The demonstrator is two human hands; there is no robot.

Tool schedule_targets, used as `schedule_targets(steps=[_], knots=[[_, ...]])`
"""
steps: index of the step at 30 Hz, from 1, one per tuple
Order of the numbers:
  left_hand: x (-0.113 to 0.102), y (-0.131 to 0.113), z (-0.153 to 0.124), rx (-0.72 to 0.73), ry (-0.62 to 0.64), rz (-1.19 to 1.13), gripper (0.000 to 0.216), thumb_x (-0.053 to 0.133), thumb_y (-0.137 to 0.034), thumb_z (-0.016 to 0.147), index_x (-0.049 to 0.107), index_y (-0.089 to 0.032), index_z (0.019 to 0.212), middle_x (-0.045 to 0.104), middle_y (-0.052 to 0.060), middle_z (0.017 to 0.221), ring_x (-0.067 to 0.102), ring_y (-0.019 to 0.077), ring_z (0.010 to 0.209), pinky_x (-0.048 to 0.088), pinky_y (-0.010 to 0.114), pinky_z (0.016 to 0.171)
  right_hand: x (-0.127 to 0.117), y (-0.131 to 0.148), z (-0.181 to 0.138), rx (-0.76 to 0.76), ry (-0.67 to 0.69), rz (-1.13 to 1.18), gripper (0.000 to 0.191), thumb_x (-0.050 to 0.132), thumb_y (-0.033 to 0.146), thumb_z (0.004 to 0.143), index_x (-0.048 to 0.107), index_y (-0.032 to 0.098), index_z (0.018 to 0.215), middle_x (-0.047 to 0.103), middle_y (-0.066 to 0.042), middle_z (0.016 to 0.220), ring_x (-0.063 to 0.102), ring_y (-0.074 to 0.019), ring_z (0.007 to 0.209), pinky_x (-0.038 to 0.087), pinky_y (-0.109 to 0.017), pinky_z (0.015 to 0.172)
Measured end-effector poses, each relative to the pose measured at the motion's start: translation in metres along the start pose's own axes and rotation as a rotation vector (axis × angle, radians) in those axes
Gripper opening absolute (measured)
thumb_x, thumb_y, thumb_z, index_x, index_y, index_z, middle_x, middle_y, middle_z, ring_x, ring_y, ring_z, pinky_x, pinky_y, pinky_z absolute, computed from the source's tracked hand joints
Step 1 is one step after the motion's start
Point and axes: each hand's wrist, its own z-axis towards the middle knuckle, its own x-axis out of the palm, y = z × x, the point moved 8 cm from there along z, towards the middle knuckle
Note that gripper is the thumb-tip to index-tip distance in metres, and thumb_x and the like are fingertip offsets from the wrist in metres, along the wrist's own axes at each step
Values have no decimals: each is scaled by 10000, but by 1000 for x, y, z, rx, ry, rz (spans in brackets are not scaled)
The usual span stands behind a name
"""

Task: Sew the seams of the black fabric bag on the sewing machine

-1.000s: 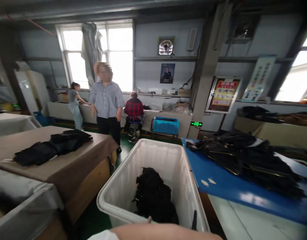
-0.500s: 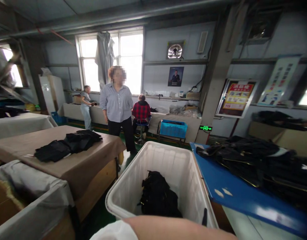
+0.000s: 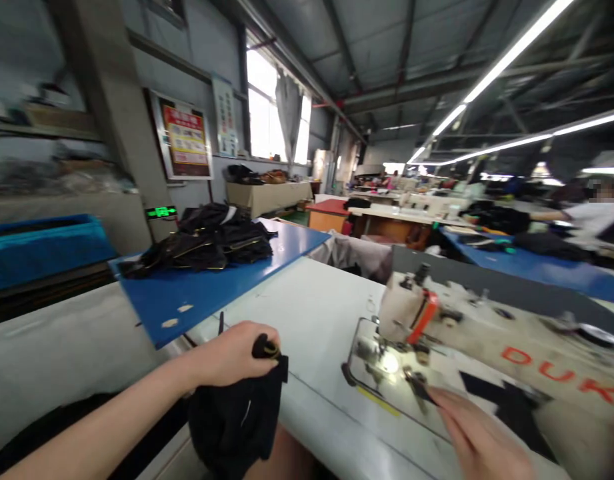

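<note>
The machine (image 3: 467,333) stands at a white table (image 3: 311,320), its small light (image 3: 389,362) lit. Left of the machine, the left hand (image 3: 244,353) is clamped on the cloth (image 3: 237,427), a black piece: thumb and fingers grip its bunched top, some of it shows between them, and the rest hangs below the hand, well apart from the machine. The right hand (image 3: 479,430) is at the machine, near the light, its fingers close together by a small dark item (image 3: 417,385); blur hides what that is, and I cannot tell whether the fingers grip it. Dark scraps (image 3: 511,407) lie just beside this hand, close to the machine. Farther left of the machine, a black heap (image 3: 207,240) lies on a blue table (image 3: 227,290).
</note>
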Motion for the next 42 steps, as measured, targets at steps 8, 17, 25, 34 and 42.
schedule_targets(steps=[8, 17, 25, 34, 42], knots=[[42, -15, 78, 128, 132, 38, 100, 558, -256, 711, 596, -185, 772, 607, -25, 726, 549, 137, 704, 385, 213, 661, 88, 66, 42, -212, 160, 32, 375, 419, 27, 831, 633, 163, 1106, 653, -87, 1117, 576, -215, 1079, 488, -383, 953], [63, -8, 102, 159, 186, 55, 107, 561, -266, 708, 604, -200, 779, 613, -24, 726, 554, 138, 685, 383, 215, 648, 84, 51, 37, -49, 335, 180, 420, 442, 166, 898, 463, 190, 1317, 491, -89, 1339, 460, -222, 1216, 397, -428, 1042], [70, -15, 108, 164, 236, 75, 104, 559, -249, 690, 605, -201, 769, 602, -31, 707, 543, 135, 669, 380, 211, 627, 17, -16, -20, 170, 215, 17, 400, 468, 343, 904, 495, 195, 1274, 539, -113, 1262, 517, -252, 1136, 459, -456, 970], [81, -40, 118, 196, 268, 112, 130, 567, -253, 685, 618, -202, 793, 640, -15, 769, 576, 155, 724, 413, 232, 696, 32, -20, -28, 77, 304, -18, 271, 429, 158, 893, 639, 175, 1064, 619, -81, 891, 575, -233, 844, 529, -409, 755], [87, -37, 119, 197, 283, 111, 138, 569, -260, 685, 621, -203, 800, 632, -18, 751, 570, 152, 711, 409, 230, 680, 14, -43, -43, 216, 221, 89, 236, 394, 242, 931, 614, 219, 1014, 614, -62, 957, 579, -208, 894, 496, -365, 794]])
